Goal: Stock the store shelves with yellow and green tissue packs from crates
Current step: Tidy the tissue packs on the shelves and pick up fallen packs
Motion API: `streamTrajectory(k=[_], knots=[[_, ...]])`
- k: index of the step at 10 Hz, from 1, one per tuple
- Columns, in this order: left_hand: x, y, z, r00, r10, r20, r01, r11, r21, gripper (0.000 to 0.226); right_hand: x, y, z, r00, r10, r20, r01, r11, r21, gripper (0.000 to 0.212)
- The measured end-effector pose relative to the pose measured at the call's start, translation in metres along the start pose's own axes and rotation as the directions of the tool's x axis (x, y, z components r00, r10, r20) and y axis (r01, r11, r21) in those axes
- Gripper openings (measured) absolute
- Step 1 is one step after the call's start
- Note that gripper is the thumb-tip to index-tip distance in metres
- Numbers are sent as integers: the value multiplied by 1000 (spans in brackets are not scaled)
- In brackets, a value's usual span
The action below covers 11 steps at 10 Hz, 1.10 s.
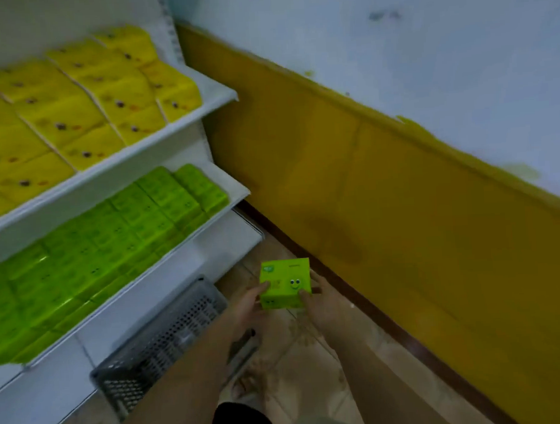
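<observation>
One bright green rectangular tissue pack with a smiley face print was held over the floor at about 6 o'clock of the view, low centre, clear of the shelving. Left hand gripped its left end, thumb lying on the top face, the other fingers hidden below the pack. Right hand gripped the right end, fingers curled round the far edge and thumb on the near corner. Two bare forearms ran in from 6 o'clock.

Around it: one dark grey perforated plastic crate stood on the floor at 8 o'clock of the pack, just beside the left forearm, which covered part of its rim; contents could not be told. One white metal shelving unit filled the 9 to 11 o'clock side, two stocked tiers seen. Upper tier held yellow tissue packs, roughly a dozen visible, blurred, cut off at the left edge. Lower tier held green tissue packs packed tight, too blurred to count, with a bare strip of shelf at its right end. A mustard-yellow painted lower wall band ran from 12 to 4 o'clock under a white upper wall. Beige patterned floor tiles lay below the hands. Nothing stood between the held pack and the lower tier's right end.
</observation>
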<state>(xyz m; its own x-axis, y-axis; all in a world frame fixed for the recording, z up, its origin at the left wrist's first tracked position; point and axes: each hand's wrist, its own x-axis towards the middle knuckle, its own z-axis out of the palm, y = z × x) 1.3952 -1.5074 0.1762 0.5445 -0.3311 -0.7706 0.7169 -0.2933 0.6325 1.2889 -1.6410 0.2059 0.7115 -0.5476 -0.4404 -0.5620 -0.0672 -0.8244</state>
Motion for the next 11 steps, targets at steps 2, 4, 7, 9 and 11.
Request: streamTrajectory(k=[2, 4, 7, 9, 11], knots=[[32, 66, -82, 976, 173, -130, -167, 984, 58, 24, 65, -79, 75, 994, -36, 102, 41, 998, -53, 48], [72, 105, -123, 931, 248, -267, -220, 967, 131, 27, 116, -132, 120, 983, -79, 165, 97, 990, -102, 38], [174, 188, -148, 884, 189, -429, -180, 982, 63, 7, 276, -188, 169, 957, -128, 260, 187, 958, -217, 38], [271, 239, -160, 836, 139, -530, -157, 988, 11, 32, 410, -208, 220, 902, -103, 419, 241, 925, -293, 65], [354, 292, -196, 804, 117, -583, -163, 986, -26, 22, 551, -185, 291, 863, -19, 505, 158, 960, -233, 73]])
